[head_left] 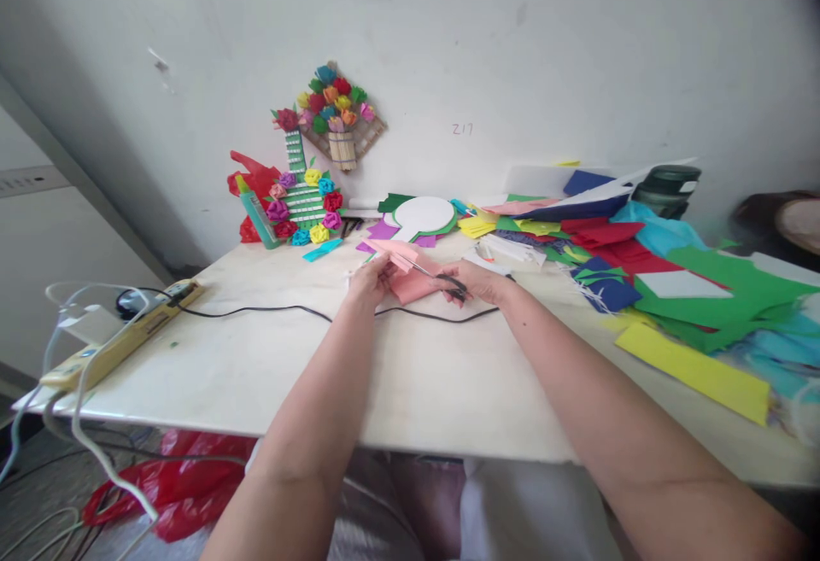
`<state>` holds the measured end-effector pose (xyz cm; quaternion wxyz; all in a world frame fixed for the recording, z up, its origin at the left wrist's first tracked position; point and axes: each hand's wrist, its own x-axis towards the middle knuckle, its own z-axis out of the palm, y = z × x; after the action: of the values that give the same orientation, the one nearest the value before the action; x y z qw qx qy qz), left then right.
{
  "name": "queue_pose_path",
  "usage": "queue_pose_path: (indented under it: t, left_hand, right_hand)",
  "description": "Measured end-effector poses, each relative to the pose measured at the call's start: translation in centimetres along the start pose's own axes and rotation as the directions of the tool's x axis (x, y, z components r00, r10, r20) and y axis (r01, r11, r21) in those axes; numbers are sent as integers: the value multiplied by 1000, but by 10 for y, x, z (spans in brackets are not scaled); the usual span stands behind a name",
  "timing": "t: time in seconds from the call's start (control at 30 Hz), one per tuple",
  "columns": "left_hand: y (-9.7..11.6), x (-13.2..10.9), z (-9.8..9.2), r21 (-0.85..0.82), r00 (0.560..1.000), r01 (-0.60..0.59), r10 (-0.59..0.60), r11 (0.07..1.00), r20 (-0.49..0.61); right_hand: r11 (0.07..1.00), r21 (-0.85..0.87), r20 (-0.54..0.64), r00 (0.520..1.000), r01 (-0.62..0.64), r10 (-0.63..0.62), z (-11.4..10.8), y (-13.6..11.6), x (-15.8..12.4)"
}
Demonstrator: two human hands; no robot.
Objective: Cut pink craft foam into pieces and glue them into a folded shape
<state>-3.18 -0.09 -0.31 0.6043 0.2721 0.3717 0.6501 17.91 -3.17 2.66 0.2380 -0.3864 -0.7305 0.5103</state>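
My left hand (372, 279) is closed on the left edge of a folded piece of salmon-pink paper (416, 286), holding it just above the table. In my right hand (472, 281) is a pair of scissors (453, 285) with dark handles, my fingers wrapped round the grips. The blades point left and lie across the upper part of the pink paper, close to my left fingers. A black cable (256, 310) runs over the table behind my wrists. Beyond the paper lies a white round card shape (424, 216) on green and purple sheets.
Coloured paper and felt sheets (717, 288) pile up on the right, with a dark green jar (666, 192) behind. A glue bottle (257, 215) and a flower-covered craft guitar (306, 202) stand back left. A power strip (121, 335) lies along the left edge.
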Motion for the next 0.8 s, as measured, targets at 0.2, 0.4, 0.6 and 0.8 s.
queue_pose_path:
  t: [0.2, 0.4, 0.6, 0.8]
  left_hand:
    - [-3, 2, -2, -50, 998, -37, 40, 998, 50]
    - [-5, 2, -1, -88, 991, -73, 83, 993, 106]
    - [-6, -1, 3, -117, 991, -76, 88, 990, 98]
    - [-6, -2, 3, -123, 994, -63, 73, 990, 77]
  right_hand:
    - [999, 34, 56, 997, 43, -45, -2, 3, 1]
    - [997, 39, 69, 995, 63, -65, 1, 3, 3]
    - [997, 54, 73, 996, 50, -54, 4, 1, 3]
    - [996, 74, 68, 996, 50, -56, 5, 4, 6]
